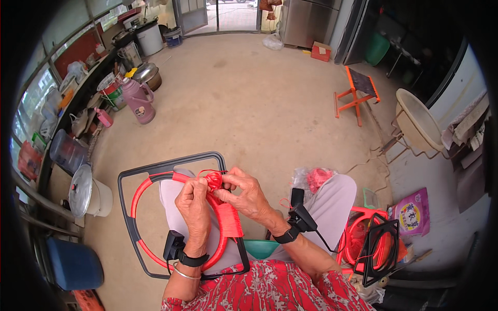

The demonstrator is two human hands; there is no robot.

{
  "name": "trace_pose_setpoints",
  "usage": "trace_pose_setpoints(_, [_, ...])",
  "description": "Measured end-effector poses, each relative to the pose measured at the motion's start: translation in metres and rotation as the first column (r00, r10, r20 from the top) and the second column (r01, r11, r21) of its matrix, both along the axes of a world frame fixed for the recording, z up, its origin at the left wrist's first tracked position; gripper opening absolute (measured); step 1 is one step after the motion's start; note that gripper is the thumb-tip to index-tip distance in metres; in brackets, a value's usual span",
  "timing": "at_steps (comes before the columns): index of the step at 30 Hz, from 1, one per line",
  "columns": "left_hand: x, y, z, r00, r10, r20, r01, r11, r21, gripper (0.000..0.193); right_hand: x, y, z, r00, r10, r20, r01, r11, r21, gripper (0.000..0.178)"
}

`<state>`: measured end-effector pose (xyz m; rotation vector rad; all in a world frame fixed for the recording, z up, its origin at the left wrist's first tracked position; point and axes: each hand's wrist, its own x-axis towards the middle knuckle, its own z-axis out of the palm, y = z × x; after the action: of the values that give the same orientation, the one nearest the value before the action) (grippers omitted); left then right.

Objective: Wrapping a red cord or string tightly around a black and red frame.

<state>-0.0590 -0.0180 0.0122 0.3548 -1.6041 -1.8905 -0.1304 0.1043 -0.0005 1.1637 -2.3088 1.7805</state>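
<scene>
Across my lap lies a black square frame (123, 207) with a round ring inside it, parts of the ring wrapped in red cord (136, 199). A thick band of red wrapping (228, 220) covers the ring's right side. Above that band, a small bundle of red cord (213, 181) sits between my two hands. My right hand (248, 196) has thumb and fingers closed on the bundle from the right. My left hand (193, 205) is closed in a pinch at the bundle's left side, on the red cord; its fingertips are partly hidden. A loop of cord rises over the frame's edge.
Right of my knee are more red and black frames (381, 249), a purple bag (412, 211) and a clear bag of red material (317, 179). A folding stool (358, 93) stands farther off. At left are a pink thermos (139, 101), a white lidded bucket (98, 197) and a blue bin (75, 263).
</scene>
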Motion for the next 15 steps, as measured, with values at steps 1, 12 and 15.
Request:
trace_pose_setpoints(1, [-0.001, 0.0, 0.0, 1.0, 0.015, -0.027, -0.014, 0.999, 0.035, 0.02, 0.003, 0.0, 0.0, 0.99, -0.001, 0.139, 0.01, 0.998, -0.064, 0.025])
trace_pose_setpoints(12, [0.002, 0.014, 0.0, 0.995, 0.041, 0.086, 0.012, 0.837, -0.547, 0.018, -0.016, 0.079, 0.029, 0.715, 0.473, 0.515, 0.261, 0.503, -0.824, 0.026])
trace_pose_setpoints(15, [0.0, 0.022, 0.002, 0.999, 0.038, 0.01, -0.021, 0.735, -0.677, 0.016, -0.02, 0.137, 0.041, 0.691, 0.531, 0.49, 0.259, 0.451, -0.854, 0.022])
